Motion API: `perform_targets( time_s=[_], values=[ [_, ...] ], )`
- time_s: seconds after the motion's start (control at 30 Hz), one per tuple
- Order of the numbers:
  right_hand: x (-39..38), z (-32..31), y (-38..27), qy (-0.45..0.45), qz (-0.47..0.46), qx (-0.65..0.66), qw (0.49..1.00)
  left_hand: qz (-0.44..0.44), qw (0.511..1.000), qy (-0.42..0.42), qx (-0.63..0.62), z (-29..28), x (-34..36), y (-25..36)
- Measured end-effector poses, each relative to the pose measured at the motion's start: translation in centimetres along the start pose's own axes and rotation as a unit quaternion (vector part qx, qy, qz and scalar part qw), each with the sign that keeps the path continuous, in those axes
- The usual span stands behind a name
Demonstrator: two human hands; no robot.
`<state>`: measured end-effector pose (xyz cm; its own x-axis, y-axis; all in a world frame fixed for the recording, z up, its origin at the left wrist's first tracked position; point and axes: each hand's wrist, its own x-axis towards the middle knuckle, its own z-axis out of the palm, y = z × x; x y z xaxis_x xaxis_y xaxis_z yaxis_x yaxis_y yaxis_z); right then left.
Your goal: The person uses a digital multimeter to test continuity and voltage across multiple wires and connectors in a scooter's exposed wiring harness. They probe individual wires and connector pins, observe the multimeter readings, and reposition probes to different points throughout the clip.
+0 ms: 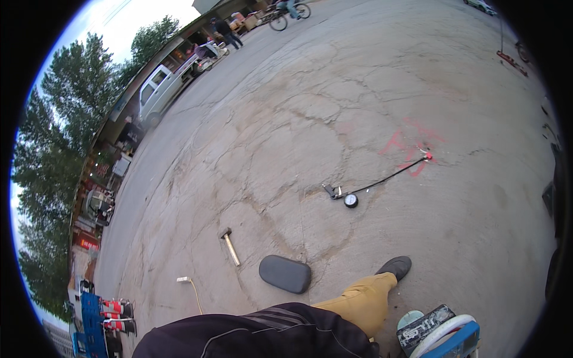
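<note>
A dark jacket (pixel 256 334) fills the lower edge, with a leg in mustard trousers (pixel 358 298) and a dark shoe (pixel 394 268) beside it. Neither of my hands shows. On the cracked pavement (pixel 298 149) lie a hammer (pixel 231 249) with a pale handle, a dark rounded pad (pixel 285 274), and an air gun (pixel 331 192) with a round gauge (pixel 351 200) and black hose (pixel 388 178). A white power strip (pixel 183 279) with a yellow cord lies left of them. At lower right is a blue and white object (pixel 447 340) beside a scuffed dark cylinder (pixel 424 328).
Red and white cones (pixel 116 310) stand by blue equipment (pixel 89 313) at lower left. A white truck (pixel 155 95), several people, including one in dark clothes (pixel 227 33), and a bicycle (pixel 289 15) line the back. A red floor jack (pixel 510 62) sits far right.
</note>
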<state>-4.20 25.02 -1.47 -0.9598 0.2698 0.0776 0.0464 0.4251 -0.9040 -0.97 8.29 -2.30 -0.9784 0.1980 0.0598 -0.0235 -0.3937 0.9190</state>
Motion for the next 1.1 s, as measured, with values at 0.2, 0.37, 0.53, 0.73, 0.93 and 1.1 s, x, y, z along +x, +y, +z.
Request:
perform_targets(
  time_s=[0.2,0.37,0.53,0.73,0.93,1.1],
  values=[
    [-1.7,-1.4,0.2,0.022,0.017,-0.002,1.000,-0.037,0.999,0.006,-0.028,0.6,-0.6,-0.7],
    [-2.5,-1.3,0.3,0.023,0.015,0.018,0.999,0.030,0.999,-0.029,0.015,0.8,-0.3,-1.5],
    [-2.5,-1.9,0.8,0.019,0.017,0.030,0.999,0.029,0.999,-0.002,-0.038,0.9,-0.4,-1.6],
    [-2.9,-2.1,0.5,0.041,0.015,0.031,0.999,0.020,0.999,0.027,-0.008,0.8,-1.0,-1.1],
    [-3.1,-1.6,0.9,0.062,0.003,0.042,0.997,-0.063,0.995,0.012,-0.079,0.9,-1.3,-0.6],
    [-2.2,-1.5,1.1,0.041,-0.067,-0.050,0.996,-0.069,0.997,0.010,-0.016,-0.1,-0.9,0.0]
  ],
)
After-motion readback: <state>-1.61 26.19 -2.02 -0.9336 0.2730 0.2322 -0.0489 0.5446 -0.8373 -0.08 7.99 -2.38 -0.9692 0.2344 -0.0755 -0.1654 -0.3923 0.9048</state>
